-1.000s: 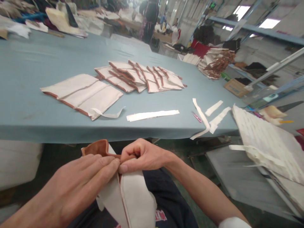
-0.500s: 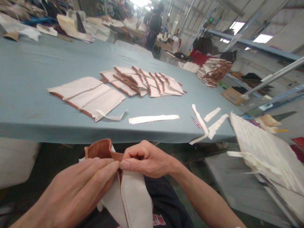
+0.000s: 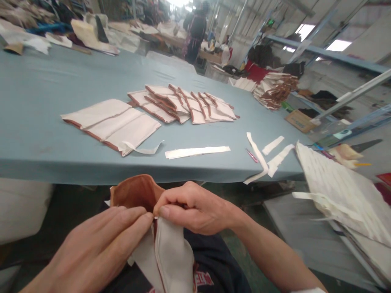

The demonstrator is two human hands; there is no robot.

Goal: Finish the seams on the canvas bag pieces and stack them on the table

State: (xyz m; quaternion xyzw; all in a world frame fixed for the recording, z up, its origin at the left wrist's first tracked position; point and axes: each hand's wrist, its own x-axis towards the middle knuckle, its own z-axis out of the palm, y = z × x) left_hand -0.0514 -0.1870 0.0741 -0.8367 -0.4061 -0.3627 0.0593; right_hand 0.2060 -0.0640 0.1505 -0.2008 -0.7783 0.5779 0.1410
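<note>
A sewn piece of off-white fabric with a brown inner side hangs over my lap below the table edge. My left hand pinches its upper edge, fingers pressed together, beside the seam. Right up against those fingertips, my right hand grips the same edge between thumb and curled forefinger. The seam runs downward from between the two hands, with a sliver of brown showing along it. What lies under my left palm is hidden.
A blue-grey covered table spans the front. On it lie a flat off-white panel, several overlapping brown-edged pieces, pale strips and a small pink tool. A strip-covered board stands at right. A person stands far back.
The brown opening of the fabric has spread wider and rounder. My right hand has shifted slightly right and down; both hands keep their pinch at the seam.
</note>
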